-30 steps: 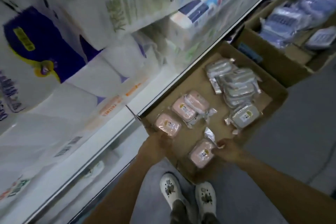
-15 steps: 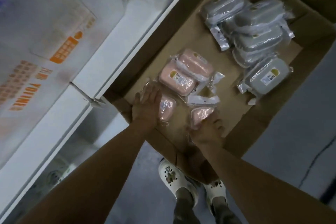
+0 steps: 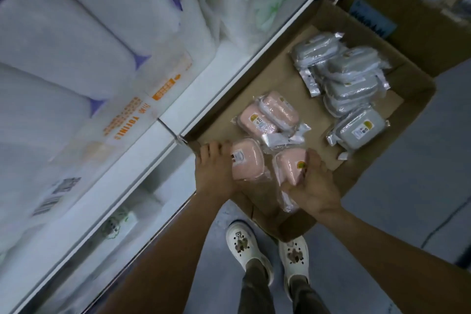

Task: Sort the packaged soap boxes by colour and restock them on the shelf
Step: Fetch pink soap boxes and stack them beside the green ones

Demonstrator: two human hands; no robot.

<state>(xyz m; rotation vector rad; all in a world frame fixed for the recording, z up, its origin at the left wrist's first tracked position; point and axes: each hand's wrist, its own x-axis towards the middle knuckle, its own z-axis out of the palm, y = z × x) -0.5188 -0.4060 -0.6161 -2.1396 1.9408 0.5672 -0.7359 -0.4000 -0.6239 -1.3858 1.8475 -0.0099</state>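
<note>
A pink box [image 3: 245,162] is gripped by the left hand [image 3: 213,169], another [image 3: 290,168] by the right hand [image 3: 313,186], at the carton's [image 3: 397,160] near corner. The shiny wrap could be let slip.

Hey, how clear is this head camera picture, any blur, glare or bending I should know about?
Head view: the shelf packs at left are smeared by blur; the pink soap boxes and both hands, left and right, are fairly sharp; plastic wrap on the grey boxes catches glare; the wide lens slants the shelf edge; light is dim and bluish.
</note>
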